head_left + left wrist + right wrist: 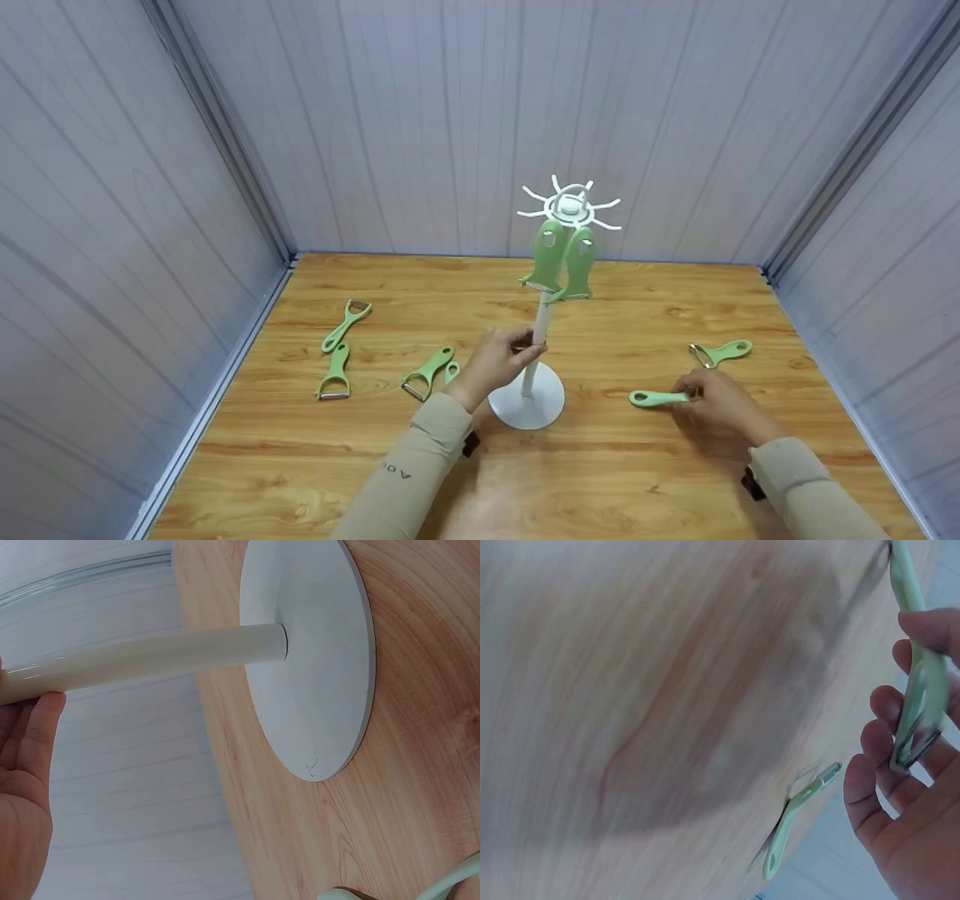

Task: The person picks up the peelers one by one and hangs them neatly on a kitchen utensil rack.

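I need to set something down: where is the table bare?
The table is bare in front, between the two sleeves and nearer than the stand's base. A smaller patch lies between that base and the peeler in the right hand. It's crowded beside the left hand, where two peelers lie close together. A further peeler lies just beyond the right hand.

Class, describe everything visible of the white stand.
The white stand has a flat round base with a small dark mark, a smooth pole, spreading hooks and a loop on top. It looks like glossy plastic or painted metal. It stands upright on the table; the left hand grips its pole, and two green peelers hang from its hooks.
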The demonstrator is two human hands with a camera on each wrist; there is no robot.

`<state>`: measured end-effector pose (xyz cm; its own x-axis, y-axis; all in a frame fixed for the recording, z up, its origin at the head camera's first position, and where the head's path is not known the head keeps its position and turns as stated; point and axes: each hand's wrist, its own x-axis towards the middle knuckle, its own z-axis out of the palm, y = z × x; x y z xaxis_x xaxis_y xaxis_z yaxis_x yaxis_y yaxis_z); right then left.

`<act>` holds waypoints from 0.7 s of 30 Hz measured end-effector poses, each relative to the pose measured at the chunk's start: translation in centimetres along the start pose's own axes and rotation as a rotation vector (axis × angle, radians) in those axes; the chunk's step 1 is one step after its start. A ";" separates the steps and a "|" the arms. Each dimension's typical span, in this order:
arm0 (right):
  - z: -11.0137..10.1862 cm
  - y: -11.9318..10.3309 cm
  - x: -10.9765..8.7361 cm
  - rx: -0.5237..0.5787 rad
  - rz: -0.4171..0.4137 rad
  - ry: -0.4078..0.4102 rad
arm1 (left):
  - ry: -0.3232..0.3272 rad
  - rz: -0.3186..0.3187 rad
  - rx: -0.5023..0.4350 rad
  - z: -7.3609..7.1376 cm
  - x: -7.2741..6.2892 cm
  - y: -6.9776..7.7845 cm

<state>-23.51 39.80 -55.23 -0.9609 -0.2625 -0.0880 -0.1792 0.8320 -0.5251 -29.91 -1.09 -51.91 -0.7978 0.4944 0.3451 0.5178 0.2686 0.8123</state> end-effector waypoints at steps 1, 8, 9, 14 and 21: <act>0.0 -0.1 0.0 0.000 0.007 -0.003 | 0.000 -0.002 0.001 0.0 0.0 0.0; 0.1 -0.8 0.3 0.013 0.028 0.029 | 0.008 -0.003 -0.008 0.0 -0.1 0.0; 0.0 -1.0 0.4 0.018 0.021 0.038 | 0.009 -0.001 -0.011 0.0 0.0 -0.1; -0.1 -2.0 0.8 0.079 0.014 0.093 | 0.009 0.006 -0.016 0.1 0.0 -0.2; -0.5 -3.4 1.2 0.113 0.037 0.206 | 0.006 0.011 -0.007 0.1 0.1 -0.3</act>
<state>-24.15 36.84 -53.13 -0.9912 -0.1180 0.0596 -0.1295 0.7760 -0.6173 -30.10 -1.06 -52.17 -0.7938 0.4922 0.3573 0.5246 0.2568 0.8117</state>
